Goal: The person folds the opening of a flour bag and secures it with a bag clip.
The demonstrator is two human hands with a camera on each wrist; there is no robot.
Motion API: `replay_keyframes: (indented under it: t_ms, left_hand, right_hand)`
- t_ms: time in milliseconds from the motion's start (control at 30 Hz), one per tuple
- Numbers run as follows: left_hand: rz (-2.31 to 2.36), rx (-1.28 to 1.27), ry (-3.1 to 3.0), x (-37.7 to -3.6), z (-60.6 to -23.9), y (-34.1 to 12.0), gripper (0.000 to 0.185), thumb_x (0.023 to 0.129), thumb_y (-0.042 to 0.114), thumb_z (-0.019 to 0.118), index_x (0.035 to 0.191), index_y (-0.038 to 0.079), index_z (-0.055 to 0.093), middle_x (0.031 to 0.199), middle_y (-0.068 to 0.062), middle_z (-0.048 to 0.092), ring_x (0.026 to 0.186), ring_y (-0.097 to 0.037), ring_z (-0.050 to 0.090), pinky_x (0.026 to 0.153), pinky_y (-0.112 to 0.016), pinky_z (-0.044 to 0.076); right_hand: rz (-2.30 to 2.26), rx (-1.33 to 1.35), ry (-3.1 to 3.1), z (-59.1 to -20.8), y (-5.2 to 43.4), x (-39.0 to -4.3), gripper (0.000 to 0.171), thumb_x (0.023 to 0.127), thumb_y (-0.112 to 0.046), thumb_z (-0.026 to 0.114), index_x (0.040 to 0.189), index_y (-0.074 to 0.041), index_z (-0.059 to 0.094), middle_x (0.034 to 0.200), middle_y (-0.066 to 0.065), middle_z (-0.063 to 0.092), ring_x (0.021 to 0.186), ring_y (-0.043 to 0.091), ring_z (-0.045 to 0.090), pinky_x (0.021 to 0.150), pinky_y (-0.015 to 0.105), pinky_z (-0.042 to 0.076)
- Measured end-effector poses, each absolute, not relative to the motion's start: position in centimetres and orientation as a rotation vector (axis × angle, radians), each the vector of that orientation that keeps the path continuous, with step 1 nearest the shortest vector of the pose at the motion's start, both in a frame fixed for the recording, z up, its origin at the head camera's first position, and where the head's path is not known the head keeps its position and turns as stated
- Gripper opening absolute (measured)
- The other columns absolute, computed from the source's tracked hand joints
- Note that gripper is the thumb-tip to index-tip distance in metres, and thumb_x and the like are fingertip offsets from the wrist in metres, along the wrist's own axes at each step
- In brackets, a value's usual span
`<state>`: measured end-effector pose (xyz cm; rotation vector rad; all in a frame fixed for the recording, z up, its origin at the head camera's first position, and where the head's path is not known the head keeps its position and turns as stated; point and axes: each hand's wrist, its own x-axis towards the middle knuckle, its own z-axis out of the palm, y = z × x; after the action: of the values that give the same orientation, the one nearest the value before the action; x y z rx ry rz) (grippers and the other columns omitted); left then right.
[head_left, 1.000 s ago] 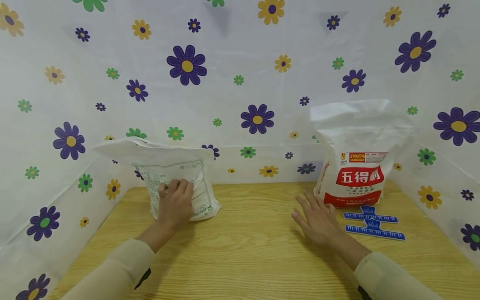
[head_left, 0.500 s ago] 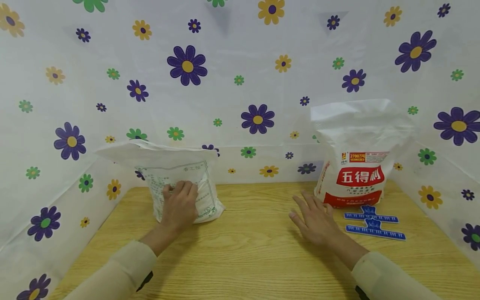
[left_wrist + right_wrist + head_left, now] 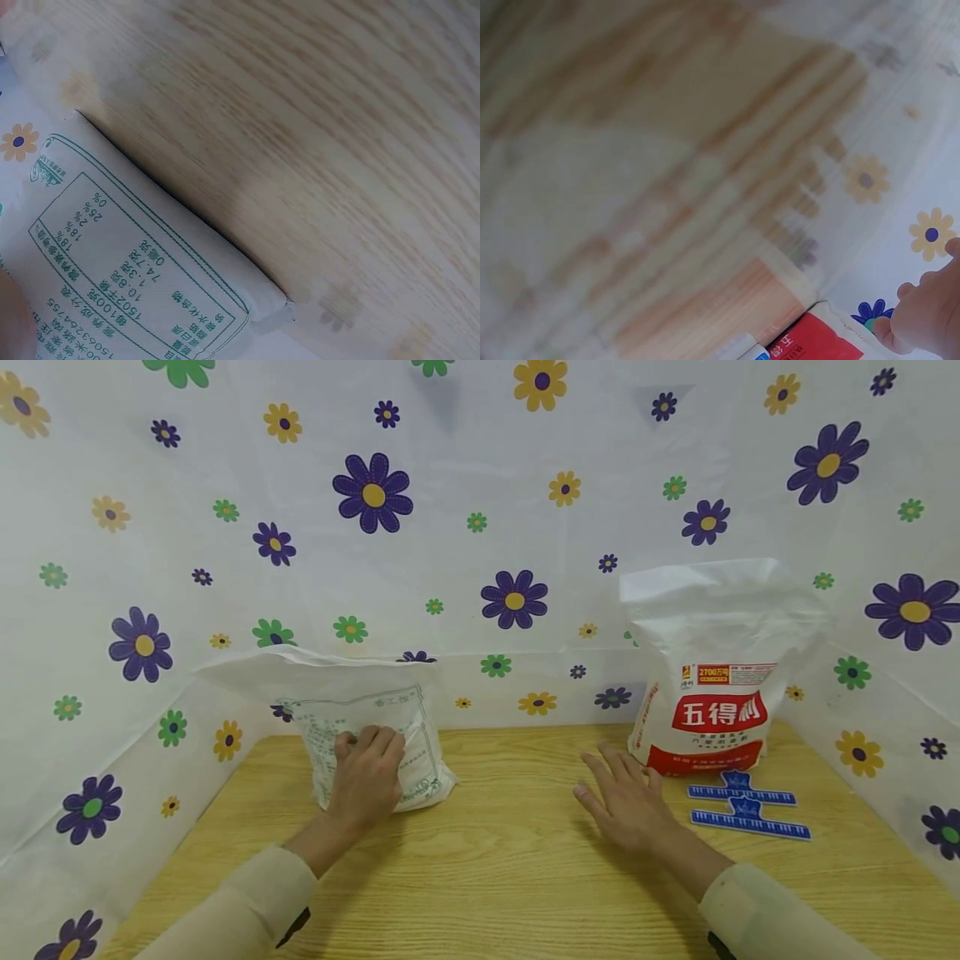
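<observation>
1. Two bare hands of mine show in the head view. My left hand curls its fingers narrowly on the front of a white bag with green print, gripping it; the bag stands on the left of the pale wood-grain table.
2. Same view: my right hand spreads its fingers wide, holding nothing, just beside a tall white bag with red panels. Two flat blue clips with piano-key pattern lie before that bag.
3. Left wrist view: the green-printed face rests its lower edge on the wood; a blurred bit of my hand covers one corner.
4. Right wrist view: my fingers show at the edge, near the red panel.
</observation>
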<state>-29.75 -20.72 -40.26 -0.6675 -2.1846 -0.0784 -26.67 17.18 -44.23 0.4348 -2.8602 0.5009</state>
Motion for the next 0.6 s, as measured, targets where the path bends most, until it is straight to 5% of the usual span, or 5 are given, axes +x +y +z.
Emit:
replay_keyframes:
  t_ms: [600]
  left_hand:
    - [-0.087,-0.752,-2.084,-29.5,-40.5,-19.3,0.005,0.09,0.003,0.053,0.085,0.003,0.052,0.087,-0.009,0.054,0.089,-0.032,0.051,0.086,-0.058,0.027]
  right_hand:
    - [0.537,0.463,-2.873,-44.0,16.8,-26.6,0.063,0.103,-0.053,0.041,0.154,-0.015,0.037,0.163,0.015,0.025,0.146,0.043,0.025,0.109,0.069,0.02]
